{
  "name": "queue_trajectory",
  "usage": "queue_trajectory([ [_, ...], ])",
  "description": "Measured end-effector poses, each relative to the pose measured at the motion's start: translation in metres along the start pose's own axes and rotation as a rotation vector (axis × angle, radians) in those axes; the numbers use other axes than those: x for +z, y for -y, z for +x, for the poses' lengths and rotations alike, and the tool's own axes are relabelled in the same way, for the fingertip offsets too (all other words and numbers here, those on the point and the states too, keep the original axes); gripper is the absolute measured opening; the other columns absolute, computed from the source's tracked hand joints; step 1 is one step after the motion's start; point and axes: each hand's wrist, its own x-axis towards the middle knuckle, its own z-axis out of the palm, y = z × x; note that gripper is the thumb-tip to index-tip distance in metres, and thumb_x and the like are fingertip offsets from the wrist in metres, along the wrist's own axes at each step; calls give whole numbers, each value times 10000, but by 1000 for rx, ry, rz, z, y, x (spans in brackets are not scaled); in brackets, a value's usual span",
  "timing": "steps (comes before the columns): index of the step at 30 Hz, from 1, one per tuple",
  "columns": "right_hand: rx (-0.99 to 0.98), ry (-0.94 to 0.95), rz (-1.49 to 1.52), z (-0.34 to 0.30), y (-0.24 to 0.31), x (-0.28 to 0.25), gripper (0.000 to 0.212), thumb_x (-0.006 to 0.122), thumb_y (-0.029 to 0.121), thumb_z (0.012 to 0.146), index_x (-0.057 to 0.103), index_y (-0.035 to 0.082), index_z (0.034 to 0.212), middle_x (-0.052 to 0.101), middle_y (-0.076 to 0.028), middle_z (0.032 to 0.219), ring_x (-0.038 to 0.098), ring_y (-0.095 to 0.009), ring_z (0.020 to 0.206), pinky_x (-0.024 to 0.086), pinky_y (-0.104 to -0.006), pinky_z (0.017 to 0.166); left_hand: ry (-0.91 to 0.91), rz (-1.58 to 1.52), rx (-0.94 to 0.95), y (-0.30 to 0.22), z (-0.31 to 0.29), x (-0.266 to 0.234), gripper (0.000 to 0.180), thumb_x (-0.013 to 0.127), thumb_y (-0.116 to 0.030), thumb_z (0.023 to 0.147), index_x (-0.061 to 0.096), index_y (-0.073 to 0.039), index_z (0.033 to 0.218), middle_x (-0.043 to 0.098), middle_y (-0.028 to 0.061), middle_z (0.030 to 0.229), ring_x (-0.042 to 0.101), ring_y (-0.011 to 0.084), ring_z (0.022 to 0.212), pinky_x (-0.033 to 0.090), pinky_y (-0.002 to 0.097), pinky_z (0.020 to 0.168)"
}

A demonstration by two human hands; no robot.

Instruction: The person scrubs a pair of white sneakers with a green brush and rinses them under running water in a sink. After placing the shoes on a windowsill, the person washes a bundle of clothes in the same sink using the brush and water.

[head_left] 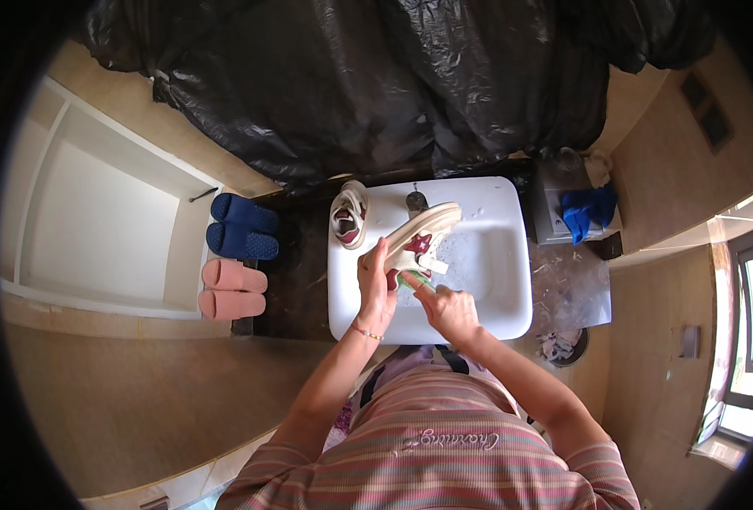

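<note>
Striped shirt (427,412) | held shoe (410,237) | faucet (416,201) beyond | other shoe (351,212) on sink (519,255)

One line of lettering noted, on the striped shirt (368,459) of the person I am observing. It is a single word in pale, slanting cursive (451,440) across the chest, upside down when viewed from the wearer's head. On the shoe (410,240) in the hands, a dark red star-shaped patch (421,244) carries a small white mark; no characters can be made out in it. No other text or number is readable.
</note>
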Motion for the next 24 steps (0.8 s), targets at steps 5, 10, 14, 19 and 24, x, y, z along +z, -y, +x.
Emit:
queue_trajectory([
  [5,63,77,68,0,-9,13,487,519,159,927,438,317,1381,663,-143,782,614,-304,495,511,-438,499,-71,-5,-26,7,-2,-19,300,625,-348,900,621,-49,915,591,-9,839,532,57,711,420,208,573],
  [10,102,-31,789,-3,10,23,377,528,238,939,524,289,1313,572,-205,614,577,-342,487,484,-447,500,34,-28,36,-2,0,-12,336,554,-352,939,613,-25,987,618,18,893,581,100,796,475,249,676],
  [14,34,80,8,3,-1,9,419,517,273,937,467,351,1346,598,-126,582,604,-288,475,482,-408,424,-104,-19,-14,16,4,-25,272,611,-333,911,617,-65,954,616,-14,878,545,49,719,431,206,593],
  [19,58,-14,-115,2,-11,13,331,520,265,934,543,298,1263,585,-90,604,592,-270,456,459,-386,395,-130,-132,-29,11,-4,-22,303,636,-350,893,635,-69,1006,637,-21,915,573,56,766,444,191,607],
  [24,184,-26,25,6,3,14,306,538,282,924,577,270,1228,605,-148,611,606,-323,496,475,-426,440,-166,-249,-99,19,-10,-36,320,631,-333,897,612,-67,1072,635,-7,974,583,81,841,466,215,702],
])
